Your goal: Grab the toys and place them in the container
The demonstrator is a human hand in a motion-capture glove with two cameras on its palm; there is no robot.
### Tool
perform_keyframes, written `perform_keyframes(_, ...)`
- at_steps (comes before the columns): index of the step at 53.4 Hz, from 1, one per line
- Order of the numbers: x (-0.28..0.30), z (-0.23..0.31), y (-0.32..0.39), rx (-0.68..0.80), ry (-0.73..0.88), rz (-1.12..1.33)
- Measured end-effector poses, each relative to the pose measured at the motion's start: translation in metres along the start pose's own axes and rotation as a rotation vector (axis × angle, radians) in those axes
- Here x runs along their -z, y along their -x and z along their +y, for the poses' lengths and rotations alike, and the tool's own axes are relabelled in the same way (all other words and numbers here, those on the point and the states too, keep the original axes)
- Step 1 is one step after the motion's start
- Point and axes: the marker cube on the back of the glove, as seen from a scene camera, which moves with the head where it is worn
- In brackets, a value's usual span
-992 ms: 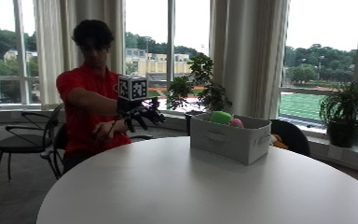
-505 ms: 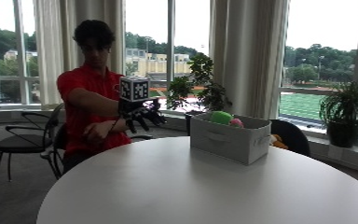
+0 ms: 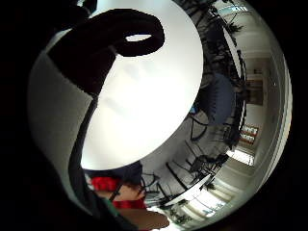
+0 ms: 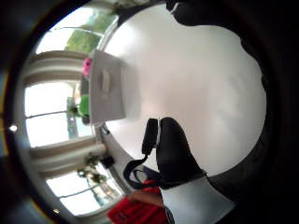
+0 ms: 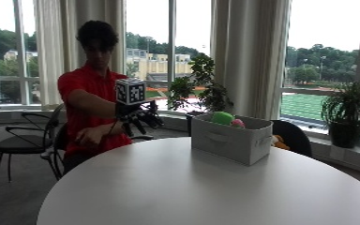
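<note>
toys (image 5: pixel 222 117), a green and a pink one, are being shown already inside the grey container (image 5: pixel 231 139) on the white table (image 5: pixel 186 187), while the gloved right hand (image 5: pixel 140 118) is being held raised beside it as before, fingers relaxed, holding nothing, so the task is being judged essentially finished.

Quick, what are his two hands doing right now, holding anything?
Gloved right hand: open, fingers spread in the air above the table's edge, holding nothing.
Bare left hand: low near the table's edge; whether it holds anything cannot be told.
</note>
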Motion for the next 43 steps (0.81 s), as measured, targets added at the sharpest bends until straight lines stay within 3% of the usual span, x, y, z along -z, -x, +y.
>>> perform_keyframes(43, -0.007, 0.003, 0.006, 0.001, -0.016, 0.007)
